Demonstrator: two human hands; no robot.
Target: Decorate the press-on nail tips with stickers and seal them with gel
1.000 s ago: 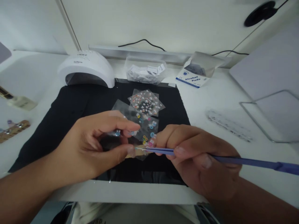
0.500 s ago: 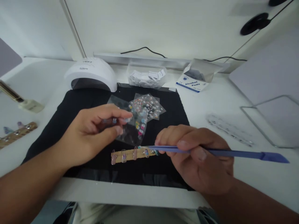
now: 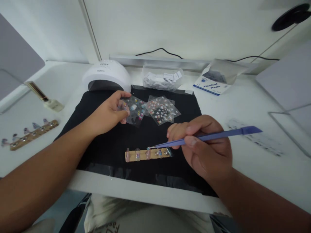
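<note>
My left hand (image 3: 113,111) is closed at the left edge of a clear nail sticker sheet (image 3: 136,119) dotted with small colourful designs, low over the black mat (image 3: 109,152). Between the thumb and fingers of my right hand (image 3: 206,145) are blue tweezers (image 3: 211,136), slanting down to the left. At their tips is a tiny light-blue piece (image 3: 148,148), probably a sticker. The tips are at the upper end of the middle nail tip (image 3: 148,154), one of several on a wooden strip (image 3: 143,155); whether they touch cannot be seen.
More sticker sheets (image 3: 161,110) overlap on the mat. Behind stand a white nail lamp (image 3: 107,74), a clear box of packets (image 3: 162,79) and an alcohol pads box (image 3: 213,82). At left lie a polish bottle (image 3: 54,105) and another strip of nail tips (image 3: 34,135).
My left hand has moved the sticker sheet away from me, back beside the other sheets. My right hand's tweezers now tilt more steeply, with their tips at the middle nail tip.
</note>
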